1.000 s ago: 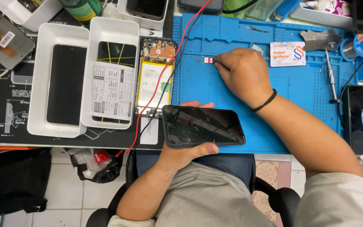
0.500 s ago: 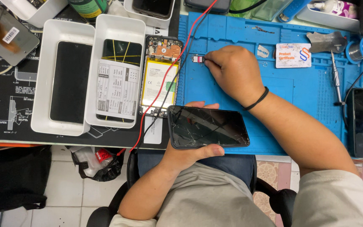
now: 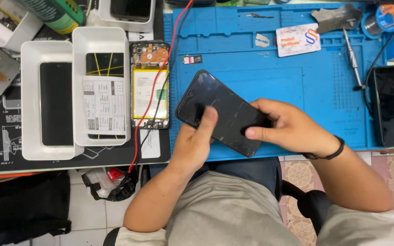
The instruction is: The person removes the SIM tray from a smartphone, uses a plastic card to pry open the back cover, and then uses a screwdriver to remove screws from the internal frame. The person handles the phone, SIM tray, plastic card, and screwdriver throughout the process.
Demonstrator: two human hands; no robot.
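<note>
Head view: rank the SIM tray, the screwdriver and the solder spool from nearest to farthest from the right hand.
From the right hand:
1. Screwdriver, up and to its right on the blue mat.
2. SIM tray, up and to its left, near the mat's left edge.
3. Solder spool, at the far top right corner.

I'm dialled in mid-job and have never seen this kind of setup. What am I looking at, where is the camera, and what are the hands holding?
No machine here: a person works with bare hands, filmed by a head-worn camera looking down. The left hand and right hand together hold a dark smartphone with a scratched screen above a blue repair mat. Left of the mat lies an opened phone showing its battery, with red and black wires across it, and two white trays holding phones. A screwdriver and another phone lie at the right.
</note>
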